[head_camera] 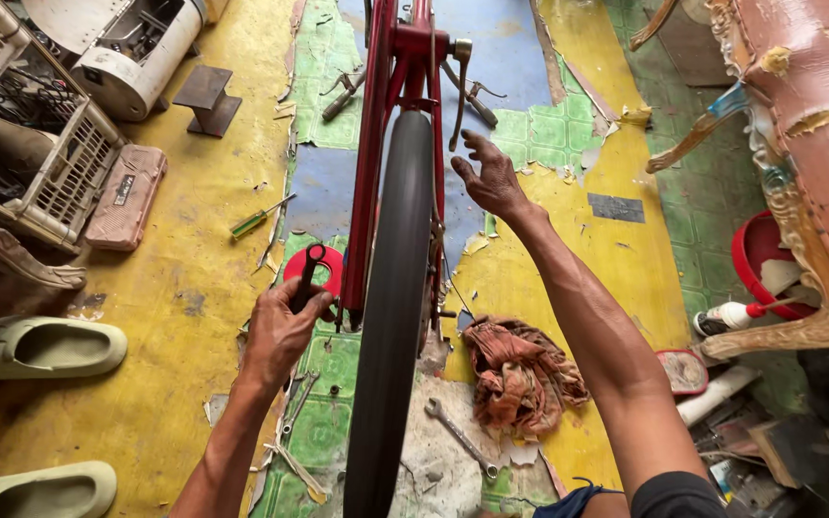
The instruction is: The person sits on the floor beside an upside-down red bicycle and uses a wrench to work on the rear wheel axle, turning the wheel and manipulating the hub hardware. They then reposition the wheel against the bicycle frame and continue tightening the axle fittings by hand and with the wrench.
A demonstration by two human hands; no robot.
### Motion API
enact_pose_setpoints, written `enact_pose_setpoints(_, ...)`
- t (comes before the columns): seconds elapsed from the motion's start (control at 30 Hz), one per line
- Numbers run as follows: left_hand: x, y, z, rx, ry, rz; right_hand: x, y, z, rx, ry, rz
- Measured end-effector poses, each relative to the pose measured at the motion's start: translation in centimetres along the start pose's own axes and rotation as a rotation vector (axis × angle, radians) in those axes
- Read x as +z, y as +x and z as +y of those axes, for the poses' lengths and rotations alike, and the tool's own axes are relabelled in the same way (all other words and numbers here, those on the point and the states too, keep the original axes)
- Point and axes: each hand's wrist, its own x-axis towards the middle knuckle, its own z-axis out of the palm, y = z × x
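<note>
The bike [405, 58] stands on the floor [175, 288], seen from above, with its red frame [368, 182] and black tyre [390, 307] running down the middle of the view.

Left hand [280, 331]: closed around a black wrench [307, 273], just left of the frame at the lower fork. The ring end of the wrench stands above the fist, in front of a red disc [323, 261] lying on the floor. The grip is tight on the wrench shaft.

Right hand [489, 177]: raised to the right of the tyre, fingers spread and curled, holding nothing. It hangs near the brake arm [460, 91] but does not touch it. The grip is wide.

Obstructions: the tyre and frame stand between the two hands. The right forearm crosses above a crumpled brown rag [520, 374].

Surrounding items:
- A green-handled screwdriver [256, 221] lies on the floor, left of the frame and above the left hand.
- A steel spanner [458, 436] lies just right of the tyre, beside the rag.
- Further small tools [295, 422] lie under the left forearm.
- A plastic crate [40, 163] holding parts sits at the far left, with a flat pink case [127, 197] touching its right side.
- Two pale green sandals [40, 347] lie at lower left.
- A white machine housing [136, 48] and a small steel block [206, 96] are at upper left.
- A red bucket [755, 254] and a white bottle [731, 317] sit at the right, below a worn pink chair [808, 115].

The floor covering is torn yellow, green and blue sheet.
</note>
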Motion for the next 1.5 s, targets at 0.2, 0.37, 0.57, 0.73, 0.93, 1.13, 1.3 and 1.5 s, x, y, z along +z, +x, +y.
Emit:
enact_pose_setpoints(0.2, 0.5, -0.2, 1.0, -0.034, 0.113, 0.05, 0.1, 1.9, 0.0, 0.151, 0.095, -0.024)
enact_pose_setpoints(0.37, 1.0, 0.0, 0.7, 0.047, 0.031, 0.092, -0.8, 2.6, -2.8, 0.287, 0.557, -0.114)
enact_pose_setpoints(0.57, 1.2, 0.6, 0.0, 0.055, 0.004, 0.071, 0.1, 2.9, -3.8, 0.406, 0.627, -0.108)
enact_pose_setpoints(0.73, 1.4, 0.6, -0.3, 0.027, 0.075, 0.1, -1.5, 2.6, -3.9, 0.472, 0.752, -0.078)
enact_pose_setpoints(0.93, 1.5, 0.7, -0.7, 0.114, 0.078, 0.103, -15.9, 2.7, -8.0, -0.077, 1.526, 0.231)
enact_pose_setpoints(1.13, 1.4, 0.5, -0.6, 0.013, 0.12, 0.098, -16.1, 4.2, -10.3, -0.124, 0.634, 0.343)
enact_pose_setpoints(1.3, 1.6, 0.2, -0.4, 0.011, 0.167, 0.135, -12.4, 5.4, -7.7, -0.264, 0.121, 0.387)
enact_pose_setpoints(1.5, 2.1, 0.3, -0.4, 0.01, 0.054, 0.1, -9.2, 8.2, -4.1, -0.202, -0.077, 0.246)
